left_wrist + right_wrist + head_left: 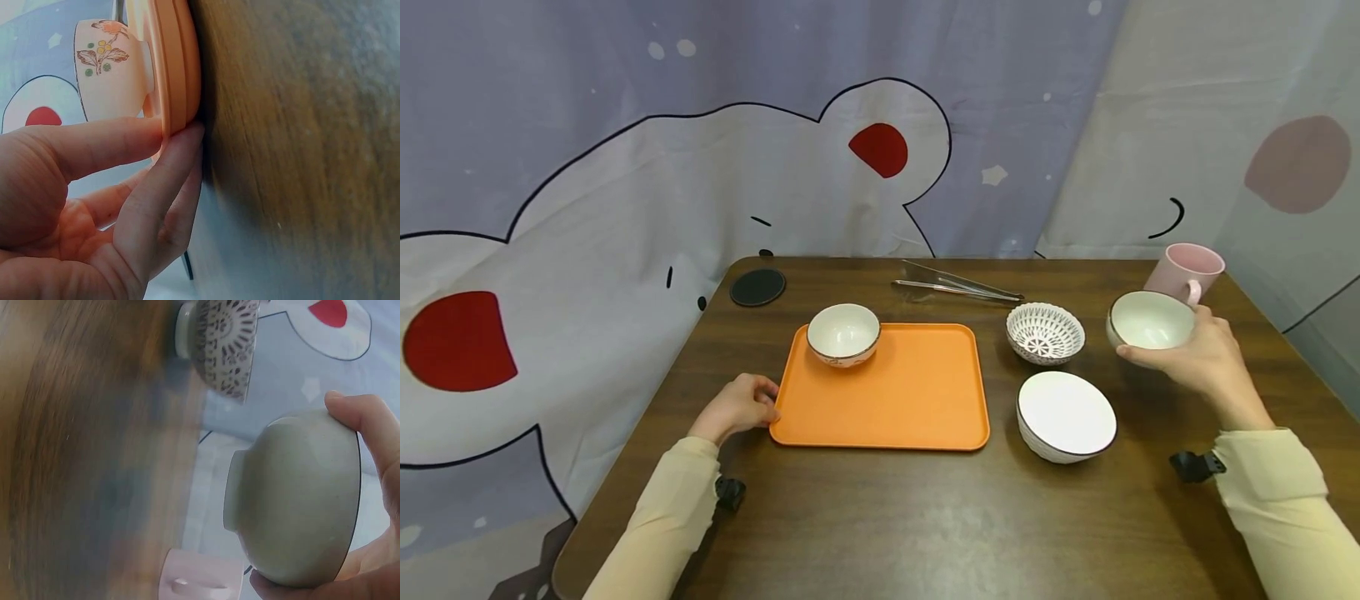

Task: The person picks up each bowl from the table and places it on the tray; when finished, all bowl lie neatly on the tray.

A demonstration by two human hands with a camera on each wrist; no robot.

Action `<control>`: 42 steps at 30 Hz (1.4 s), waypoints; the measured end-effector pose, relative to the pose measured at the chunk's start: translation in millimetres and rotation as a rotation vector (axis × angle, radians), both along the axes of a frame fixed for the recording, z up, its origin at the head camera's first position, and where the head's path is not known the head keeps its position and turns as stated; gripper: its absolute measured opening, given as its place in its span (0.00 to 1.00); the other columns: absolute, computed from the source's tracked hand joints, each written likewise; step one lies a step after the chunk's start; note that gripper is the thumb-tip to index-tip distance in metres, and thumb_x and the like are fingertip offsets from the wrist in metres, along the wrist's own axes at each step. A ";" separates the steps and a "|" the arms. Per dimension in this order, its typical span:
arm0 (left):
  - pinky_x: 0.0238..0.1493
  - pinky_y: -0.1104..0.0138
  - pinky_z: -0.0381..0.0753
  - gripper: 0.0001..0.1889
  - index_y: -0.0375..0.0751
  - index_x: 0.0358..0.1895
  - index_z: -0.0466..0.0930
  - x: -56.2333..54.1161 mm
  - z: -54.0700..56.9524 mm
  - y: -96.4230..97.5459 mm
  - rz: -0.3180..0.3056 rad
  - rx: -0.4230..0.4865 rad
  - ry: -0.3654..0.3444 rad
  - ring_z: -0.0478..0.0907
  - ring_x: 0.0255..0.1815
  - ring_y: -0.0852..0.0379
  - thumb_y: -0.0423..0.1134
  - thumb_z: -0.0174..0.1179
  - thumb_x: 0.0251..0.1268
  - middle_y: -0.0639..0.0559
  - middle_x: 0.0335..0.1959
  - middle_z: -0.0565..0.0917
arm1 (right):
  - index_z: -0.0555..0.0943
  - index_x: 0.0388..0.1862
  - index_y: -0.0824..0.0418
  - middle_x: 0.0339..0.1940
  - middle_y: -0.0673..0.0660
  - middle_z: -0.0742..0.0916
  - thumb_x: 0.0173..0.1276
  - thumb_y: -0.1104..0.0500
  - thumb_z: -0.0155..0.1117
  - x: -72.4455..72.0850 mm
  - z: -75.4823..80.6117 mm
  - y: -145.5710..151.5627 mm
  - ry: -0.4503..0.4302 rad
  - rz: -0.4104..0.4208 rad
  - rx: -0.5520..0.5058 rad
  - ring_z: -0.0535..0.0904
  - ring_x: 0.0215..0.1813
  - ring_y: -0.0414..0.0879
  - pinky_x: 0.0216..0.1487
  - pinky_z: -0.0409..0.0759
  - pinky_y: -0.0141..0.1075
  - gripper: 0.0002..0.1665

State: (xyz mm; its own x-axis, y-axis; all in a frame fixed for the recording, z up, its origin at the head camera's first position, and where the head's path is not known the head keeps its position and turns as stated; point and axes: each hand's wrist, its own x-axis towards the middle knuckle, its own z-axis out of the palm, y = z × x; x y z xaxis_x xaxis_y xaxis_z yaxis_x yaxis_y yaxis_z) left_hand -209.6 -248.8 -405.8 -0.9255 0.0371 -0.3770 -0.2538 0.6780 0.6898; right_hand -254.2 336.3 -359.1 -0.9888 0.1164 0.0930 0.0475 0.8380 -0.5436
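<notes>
My left hand (739, 408) pinches the left rim of an orange tray (887, 396); in the left wrist view the thumb lies on the rim's upper side and fingers (162, 169) are beneath it. A bowl (842, 333) with a flower pattern (103, 53) stands at the tray's far left. My right hand (1206, 354) grips a plain pale bowl (303, 500) with a dark rim, thumb and fingers on opposite sides. The right wrist view shows this bowl raised off the table, its foot bare. It is in front of a pink mug (1187, 271).
Right of the tray are a black-and-white patterned bowl (1045, 333) and, nearer, a white bowl (1066, 417) with a ribbed outside. Metal tongs (958, 287) lie behind the tray. A dark round coaster (757, 287) is at the back left of the wooden table (880, 525).
</notes>
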 end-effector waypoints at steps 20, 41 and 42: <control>0.41 0.60 0.86 0.21 0.23 0.53 0.73 -0.1 -1.5 -1.1 0.004 0.023 0.006 0.79 0.31 0.54 0.24 0.62 0.55 0.43 0.31 0.76 | 0.54 0.72 0.74 0.60 0.83 0.65 0.46 0.39 0.79 16.5 12.1 -38.1 0.024 0.059 -0.046 0.64 0.58 0.73 0.47 0.68 0.59 0.67; 0.42 0.60 0.86 0.21 0.23 0.53 0.73 -0.1 -2.3 -1.7 -0.003 0.023 0.007 0.80 0.31 0.54 0.25 0.63 0.55 0.41 0.33 0.77 | 0.53 0.73 0.71 0.63 0.81 0.66 0.45 0.39 0.80 23.8 14.6 -71.0 0.007 0.140 -0.052 0.66 0.58 0.72 0.49 0.69 0.59 0.69; 0.42 0.59 0.86 0.21 0.22 0.53 0.72 0.0 -1.8 -2.1 -0.004 0.024 0.010 0.80 0.32 0.53 0.25 0.63 0.55 0.41 0.33 0.78 | 0.52 0.74 0.71 0.63 0.81 0.65 0.45 0.38 0.79 23.6 15.1 -72.5 0.001 0.144 -0.049 0.65 0.59 0.72 0.50 0.70 0.59 0.70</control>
